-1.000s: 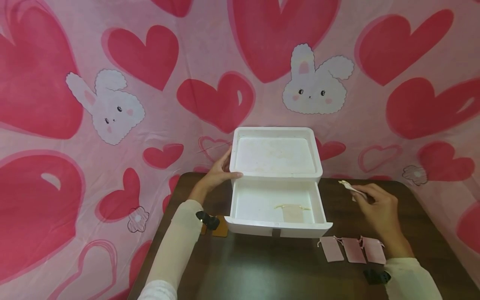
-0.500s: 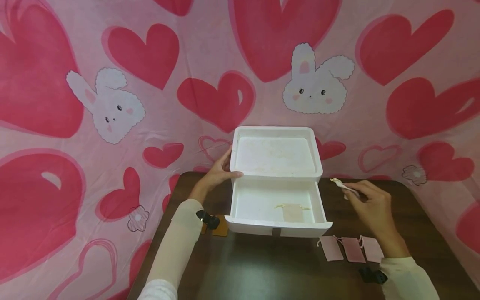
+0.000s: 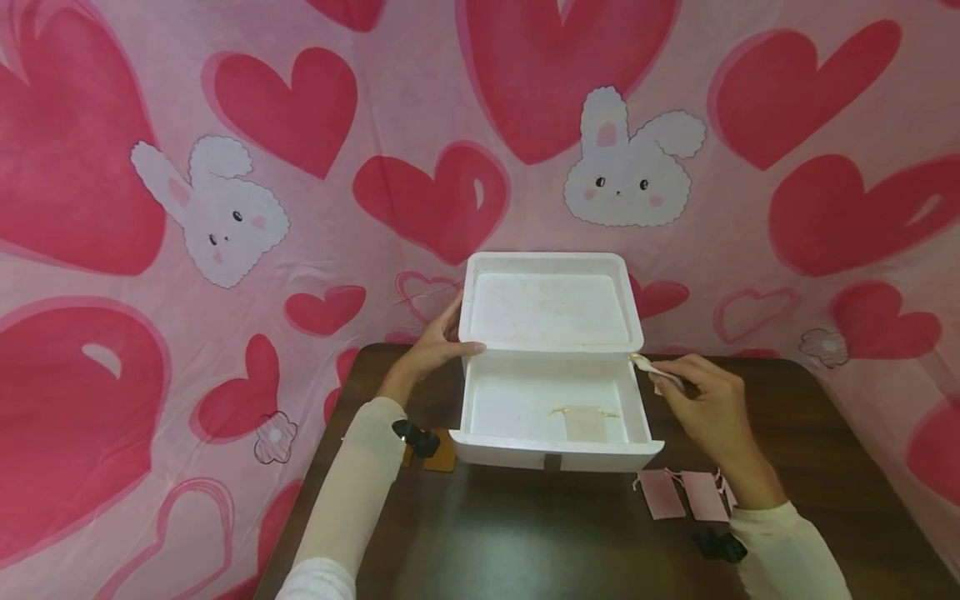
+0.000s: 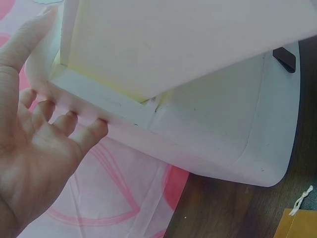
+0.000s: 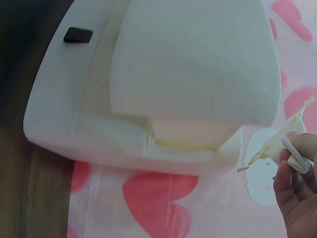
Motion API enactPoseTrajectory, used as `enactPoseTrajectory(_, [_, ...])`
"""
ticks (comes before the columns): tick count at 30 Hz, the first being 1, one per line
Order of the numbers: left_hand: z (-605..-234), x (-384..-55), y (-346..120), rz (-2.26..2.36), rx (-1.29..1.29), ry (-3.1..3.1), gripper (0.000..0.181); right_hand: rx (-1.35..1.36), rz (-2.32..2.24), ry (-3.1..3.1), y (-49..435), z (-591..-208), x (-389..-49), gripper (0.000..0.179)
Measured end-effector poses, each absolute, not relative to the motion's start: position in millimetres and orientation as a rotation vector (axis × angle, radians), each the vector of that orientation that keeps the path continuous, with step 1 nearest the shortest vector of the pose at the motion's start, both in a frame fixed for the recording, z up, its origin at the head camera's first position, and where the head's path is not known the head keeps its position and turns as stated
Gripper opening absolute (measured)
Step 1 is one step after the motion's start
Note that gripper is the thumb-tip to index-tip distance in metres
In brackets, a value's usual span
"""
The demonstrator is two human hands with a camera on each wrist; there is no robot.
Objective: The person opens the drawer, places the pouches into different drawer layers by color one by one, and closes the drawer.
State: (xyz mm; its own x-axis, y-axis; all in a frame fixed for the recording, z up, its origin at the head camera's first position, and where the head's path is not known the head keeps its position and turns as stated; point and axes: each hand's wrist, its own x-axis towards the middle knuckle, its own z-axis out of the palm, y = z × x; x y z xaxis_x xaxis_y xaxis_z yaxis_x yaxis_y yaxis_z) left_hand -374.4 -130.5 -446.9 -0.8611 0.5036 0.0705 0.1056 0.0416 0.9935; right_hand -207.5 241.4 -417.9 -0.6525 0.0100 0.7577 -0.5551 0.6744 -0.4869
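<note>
A white two-level drawer box (image 3: 552, 347) stands on the table with its lower drawer (image 3: 502, 454) pulled out. My left hand (image 3: 435, 346) holds the box's left side, thumb on the front edge and fingertips against the side wall (image 4: 89, 116). Between thumb and fingers, my right hand (image 3: 712, 400) pinches a small cream drawstring pouch (image 5: 277, 141). That pouch is at the drawer's right rear corner, cord end toward the box. A beige drawstring pouch (image 3: 585, 427) lies flat in the right half of the drawer.
Pink drawstring pouches (image 3: 662, 495) lie in a row in front of my right arm, one mostly hidden by the wrist. Mustard pouches (image 3: 440, 457) lie left of the drawer, partly covered by the black wrist strap. A pink heart-patterned cloth (image 3: 431, 208) hangs behind the table.
My right hand has moved left with the cream pouch, from beyond the box to the drawer's right edge. The left hand and the drawer have stayed put.
</note>
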Motion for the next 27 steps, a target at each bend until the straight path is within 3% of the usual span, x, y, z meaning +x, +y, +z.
enactPoseTrajectory(27, [-447.0,-374.7,-129.7,1.869,0.598,2.043,0.102,0.514,0.987,-2.185,186.8,-418.6,-217.4,0.027])
